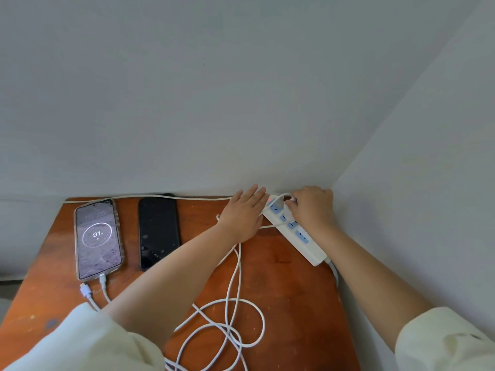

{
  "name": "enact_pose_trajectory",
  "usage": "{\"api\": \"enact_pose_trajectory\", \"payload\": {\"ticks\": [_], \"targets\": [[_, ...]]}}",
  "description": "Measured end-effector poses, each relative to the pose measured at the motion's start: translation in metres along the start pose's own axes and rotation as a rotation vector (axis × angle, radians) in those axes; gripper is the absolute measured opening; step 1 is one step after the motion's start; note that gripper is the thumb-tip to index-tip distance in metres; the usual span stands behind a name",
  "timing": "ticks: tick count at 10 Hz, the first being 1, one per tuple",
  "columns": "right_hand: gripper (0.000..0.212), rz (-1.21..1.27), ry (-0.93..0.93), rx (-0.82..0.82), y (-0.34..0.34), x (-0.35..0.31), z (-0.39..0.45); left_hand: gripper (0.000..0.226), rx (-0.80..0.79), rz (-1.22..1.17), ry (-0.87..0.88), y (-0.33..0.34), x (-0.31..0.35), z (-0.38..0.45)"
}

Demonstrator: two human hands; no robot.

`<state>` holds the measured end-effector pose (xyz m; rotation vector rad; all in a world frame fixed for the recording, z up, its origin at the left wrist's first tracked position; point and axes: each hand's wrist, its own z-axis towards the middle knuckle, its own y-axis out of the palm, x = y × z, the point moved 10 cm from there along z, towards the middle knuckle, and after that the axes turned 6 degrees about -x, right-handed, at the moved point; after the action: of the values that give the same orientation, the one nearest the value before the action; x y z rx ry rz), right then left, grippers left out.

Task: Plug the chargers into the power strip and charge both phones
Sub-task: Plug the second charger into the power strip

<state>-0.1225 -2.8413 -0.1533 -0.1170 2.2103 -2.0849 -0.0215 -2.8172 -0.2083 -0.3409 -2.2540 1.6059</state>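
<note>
A white power strip (308,245) with blue sockets lies diagonally at the table's far right; a red light glows at its far end. My right hand (312,207) grips a white charger plug (288,208) at a socket near that end. My left hand (245,215) rests flat beside the strip, fingers spread against its edge. At the left, a lit phone (97,238) shows 91 with a white cable (103,283) in its port. A dark phone (158,231) lies next to it, nothing plugged in. A loose cable end (85,289) lies below the lit phone.
White cables (230,325) loop over the middle and front of the reddish wooden table (294,303). Another cord runs along the table's back edge (150,197). Grey walls meet in a corner just behind the strip.
</note>
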Motion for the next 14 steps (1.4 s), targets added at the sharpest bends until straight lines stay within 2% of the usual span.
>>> {"api": "enact_pose_trajectory", "payload": {"ticks": [1,2,3,8,9,10,11,12,13,14], "targets": [[0.029,0.209,0.065,0.044,-0.003,0.014,0.000,0.054,0.012,-0.006,0.014,-0.004,0.002,0.001],[0.031,0.252,0.087,0.031,0.000,0.018,0.002,0.054,0.006,0.002,0.011,-0.005,0.002,0.001],[0.028,0.167,0.076,-0.004,0.000,0.015,0.006,0.054,-0.008,0.002,0.009,-0.005,0.003,0.000],[0.027,0.132,0.052,-0.036,0.005,0.015,0.007,0.055,-0.028,0.021,0.002,-0.004,0.001,0.002],[0.028,0.146,0.028,0.009,0.002,0.012,0.002,0.055,-0.027,0.026,0.003,-0.004,0.002,0.001],[0.021,0.060,-0.034,0.066,-0.001,-0.004,-0.004,0.055,-0.024,0.011,0.002,-0.003,0.002,0.001],[0.022,-0.007,-0.049,0.258,-0.011,-0.017,-0.017,0.056,-0.015,-0.008,-0.002,-0.001,0.001,0.000],[0.047,-0.014,-0.017,0.311,-0.006,-0.018,-0.026,0.056,0.000,-0.016,-0.016,0.000,0.001,-0.001],[0.061,0.012,-0.025,0.343,-0.004,-0.021,-0.033,0.057,0.018,-0.031,-0.034,0.000,-0.001,-0.003],[0.060,0.022,-0.043,0.366,-0.005,-0.022,-0.037,0.057,0.010,-0.032,-0.046,0.004,-0.003,-0.005]]}}
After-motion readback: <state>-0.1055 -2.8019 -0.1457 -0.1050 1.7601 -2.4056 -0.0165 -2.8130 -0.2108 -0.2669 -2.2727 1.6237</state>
